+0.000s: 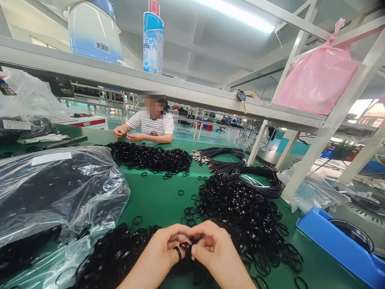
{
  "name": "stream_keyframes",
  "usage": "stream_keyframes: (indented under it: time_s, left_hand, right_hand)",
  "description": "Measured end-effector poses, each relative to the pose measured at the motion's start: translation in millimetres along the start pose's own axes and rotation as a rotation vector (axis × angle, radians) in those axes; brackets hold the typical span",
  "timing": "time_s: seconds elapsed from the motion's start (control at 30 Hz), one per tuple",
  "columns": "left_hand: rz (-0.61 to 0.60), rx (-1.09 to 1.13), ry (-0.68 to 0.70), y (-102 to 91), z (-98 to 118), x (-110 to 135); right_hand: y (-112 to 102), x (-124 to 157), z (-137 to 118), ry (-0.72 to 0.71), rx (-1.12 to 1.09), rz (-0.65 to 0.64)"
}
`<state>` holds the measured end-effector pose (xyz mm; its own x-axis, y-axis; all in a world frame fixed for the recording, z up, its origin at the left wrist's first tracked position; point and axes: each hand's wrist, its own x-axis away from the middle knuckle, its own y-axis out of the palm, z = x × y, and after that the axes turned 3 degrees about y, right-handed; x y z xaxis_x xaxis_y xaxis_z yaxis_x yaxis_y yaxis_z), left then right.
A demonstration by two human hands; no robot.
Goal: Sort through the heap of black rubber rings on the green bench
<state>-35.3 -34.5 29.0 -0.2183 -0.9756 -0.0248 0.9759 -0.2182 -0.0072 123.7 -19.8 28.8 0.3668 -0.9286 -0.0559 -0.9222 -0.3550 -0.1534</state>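
Both hands are raised close together over heaps of small black rings. In my left hand (164,251), the fingers are curled around a few black rings (178,253), one of them looped about the thumb. My right hand (215,251) almost meets it, thumb and fingers drawn into a pinch at a dark ring between the hands. The exact grip there is partly hidden by the fingers. A loose pile of black rings (111,257) lies under and left of my hands, and a larger pile (240,208) spreads to the right.
A clear plastic bag (90,180) of black parts fills the left. Coiled black cables (255,180) and a blue bin (339,245) are on the right. Across the green table (153,192), a person (155,124) handles small parts behind another ring pile (150,156). A shelf (186,86) crosses overhead.
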Motion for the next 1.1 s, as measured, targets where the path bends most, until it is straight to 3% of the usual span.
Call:
stream_keyframes:
  time_s: [0.1,0.23,0.37,0.6,0.8,0.93,1.1]
  left_hand:
    - [0.043,-0.115,-0.093,-0.1,-2.8,-0.8]
    - [0.066,-0.217,-0.109,2.1,-5.8,0.0]
    - [0.018,-0.07,-0.083,3.1,-6.9,-0.1]
    - [0.076,0.165,-0.116,1.1,-9.9,-1.5]
    - [0.096,0.197,-0.14,4.3,-11.4,-2.0]
    - [0.051,0.188,-0.144,6.8,-12.6,-1.5]
    - [0.102,0.155,-0.167,2.1,-11.0,-4.8]
  right_hand:
    - [0.7,2.2,-1.3,-0.08,0.135,0.007]
    - [-6.2,2.5,-5.0,-0.025,0.16,0.076]
    - [-18.2,-0.6,-6.8,0.012,0.156,0.094]
    - [-32.5,-2.0,-5.5,0.125,0.188,0.124]
    - [-23.2,5.7,-15.1,-0.12,0.543,0.126]
    - [-9.4,8.3,-20.2,-0.205,0.484,0.087]
    - [-13.1,2.1,-15.3,-0.096,0.359,0.222]
